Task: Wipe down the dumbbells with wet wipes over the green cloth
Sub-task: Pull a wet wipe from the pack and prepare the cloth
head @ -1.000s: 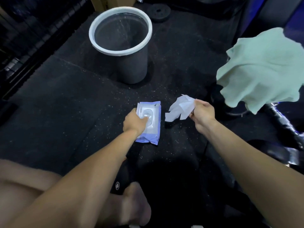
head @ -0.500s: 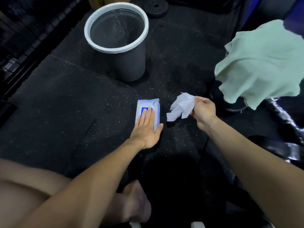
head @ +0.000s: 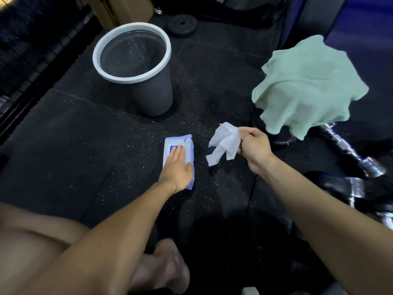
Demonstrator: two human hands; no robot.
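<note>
Seen from the head camera, a person sits on a dark speckled floor [head: 85,135]. The left hand [head: 176,167] presses flat, fingers straight and together, on a blue wet-wipe pack [head: 188,143]. Right of those fingers, the right hand [head: 254,146] pinches a crumpled white wipe [head: 223,143]. Beyond the right fingers a green cloth [head: 306,84] drapes over a dumbbell [head: 344,147], whose metal handle pokes out. A grey bin [head: 148,92] stands well ahead of the left fingers. The draped cloth may slip during wiping, or the wipe may drag the floor and pick up grit. The pack's print is unreadable.
</note>
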